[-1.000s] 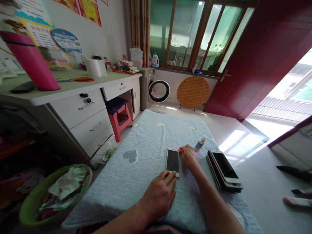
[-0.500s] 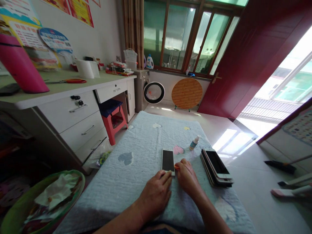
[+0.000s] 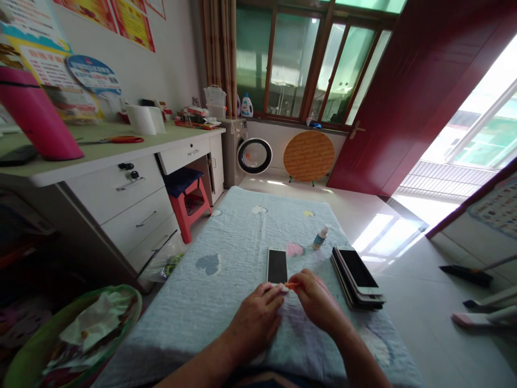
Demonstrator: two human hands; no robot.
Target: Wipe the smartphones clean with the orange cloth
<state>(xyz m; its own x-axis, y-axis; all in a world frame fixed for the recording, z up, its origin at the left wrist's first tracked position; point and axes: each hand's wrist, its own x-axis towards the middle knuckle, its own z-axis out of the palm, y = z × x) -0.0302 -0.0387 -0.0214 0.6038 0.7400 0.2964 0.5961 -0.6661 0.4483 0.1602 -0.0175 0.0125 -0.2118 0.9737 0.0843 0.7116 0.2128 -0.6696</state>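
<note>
A white smartphone (image 3: 277, 265) with a dark screen lies face up on the quilted light-blue cover. My left hand (image 3: 260, 312) grips its lower end, fingers closed over the bottom edge. In my right hand (image 3: 315, 299) a small orange tool (image 3: 291, 285) is pinched; its tip meets the phone's lower right corner. Its exact shape is mostly hidden by the fingers. To the right sits a stack of smartphones (image 3: 359, 275), a white one on top. Beyond my right hand stands a small spray bottle (image 3: 320, 237) with a white top.
The light-blue cover (image 3: 238, 231) spreads over the surface before me. A desk (image 3: 147, 145) runs along the left, a red stool (image 3: 186, 207) beneath it. At lower left is a green basket (image 3: 133, 318) of crumpled paper. A round wooden tabletop (image 3: 309, 156) leans by the wall.
My right hand has shifted slightly left, bringing the orange tool from the phone's right side to its lower right corner. My left hand stays at the phone's lower end.
</note>
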